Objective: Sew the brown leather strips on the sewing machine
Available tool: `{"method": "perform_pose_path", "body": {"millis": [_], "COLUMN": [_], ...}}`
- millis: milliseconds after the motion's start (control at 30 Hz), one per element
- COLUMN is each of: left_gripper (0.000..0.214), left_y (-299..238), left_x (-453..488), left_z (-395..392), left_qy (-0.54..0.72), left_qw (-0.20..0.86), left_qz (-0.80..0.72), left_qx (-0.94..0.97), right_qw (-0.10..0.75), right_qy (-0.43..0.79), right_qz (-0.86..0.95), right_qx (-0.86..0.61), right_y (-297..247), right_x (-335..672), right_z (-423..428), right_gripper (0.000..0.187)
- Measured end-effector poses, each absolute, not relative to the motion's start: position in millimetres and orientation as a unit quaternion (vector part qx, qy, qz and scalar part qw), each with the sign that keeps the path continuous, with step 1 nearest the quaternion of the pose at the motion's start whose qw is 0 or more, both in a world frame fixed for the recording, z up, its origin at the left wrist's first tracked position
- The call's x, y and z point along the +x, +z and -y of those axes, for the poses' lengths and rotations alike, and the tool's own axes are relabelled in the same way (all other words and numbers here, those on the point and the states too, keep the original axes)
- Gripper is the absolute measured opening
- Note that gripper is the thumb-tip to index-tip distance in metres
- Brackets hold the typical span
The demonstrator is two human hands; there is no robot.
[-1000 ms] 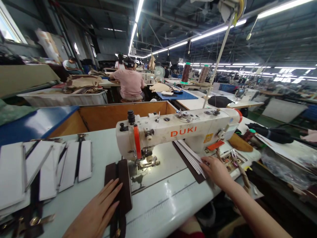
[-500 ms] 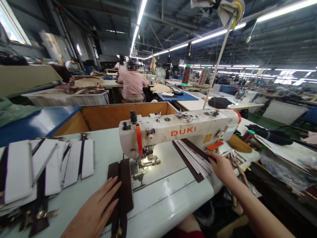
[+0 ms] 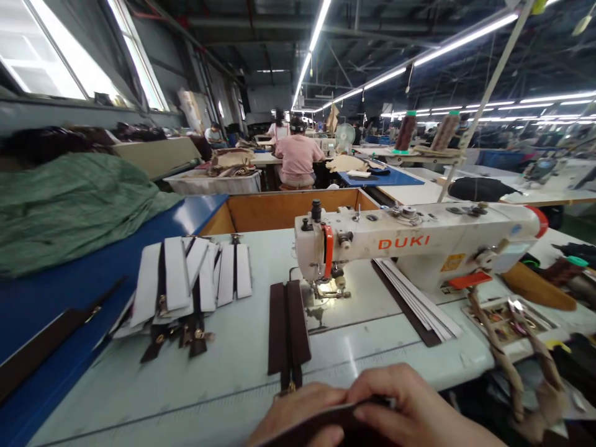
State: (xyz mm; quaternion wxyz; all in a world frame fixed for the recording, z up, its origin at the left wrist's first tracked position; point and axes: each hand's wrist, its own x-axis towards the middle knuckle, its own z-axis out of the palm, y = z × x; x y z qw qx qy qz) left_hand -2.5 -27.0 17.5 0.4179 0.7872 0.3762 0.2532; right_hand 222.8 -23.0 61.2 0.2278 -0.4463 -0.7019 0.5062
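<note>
At the bottom of the head view, my left hand (image 3: 298, 413) and my right hand (image 3: 405, 400) meet on a dark brown strip (image 3: 321, 422). Fingers and thumbs of both pinch its edge; its lower part runs out of view. Just beyond them, brown zipper pieces (image 3: 291, 323) lie flat beside the needle area of a white sewing machine (image 3: 410, 233). Under the machine's arm rests a stack of brown strips with white backing (image 3: 414, 298), fanned slightly.
A pile of white-backed zipper pieces (image 3: 200, 273) covers the table's left part. Another brown strip (image 3: 41, 347) lies on the blue surface, near green cloth (image 3: 69, 211). A tray of small tools (image 3: 507, 316) sits at right. A person in pink (image 3: 300, 155) sits ahead.
My right hand has taken a brown strip from the stack and brought it toward me. My left hand has left the zipper pieces and joined it. The view has turned left.
</note>
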Motion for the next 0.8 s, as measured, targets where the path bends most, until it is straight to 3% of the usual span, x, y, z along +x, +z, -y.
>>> {"method": "perform_pose_path", "body": {"millis": [67, 200, 333, 433, 500, 800], "left_gripper": [0.034, 0.034, 0.044, 0.045, 0.043, 0.045], "left_y": [26, 33, 34, 26, 14, -10], "left_x": [-18, -71, -89, -74, -63, -59], "left_z": [23, 0, -40, -66, -75, -74], "left_qy": [0.272, 0.309, 0.285, 0.209, 0.185, 0.166], "left_qw": [0.346, 0.143, -0.026, -0.021, -0.001, 0.054], "left_qz": [-0.422, -0.486, -0.501, -0.498, -0.494, -0.516], "left_qx": [0.793, 0.805, 0.816, 0.842, 0.850, 0.839], "right_qw": [0.254, 0.313, 0.257, 0.176, 0.151, 0.176], "right_qy": [0.488, 0.306, 0.225, 0.233, 0.230, 0.199], "right_qz": [0.729, 0.806, 0.884, 0.916, 0.922, 0.939], "right_qx": [-0.407, -0.399, -0.318, -0.276, -0.273, -0.216], "right_y": [57, 44, 26, 15, 11, 9], "right_x": [199, 177, 167, 160, 155, 160], "right_z": [7, -31, -58, -63, -62, -54], "right_gripper": [0.016, 0.022, 0.048, 0.072, 0.075, 0.047]}}
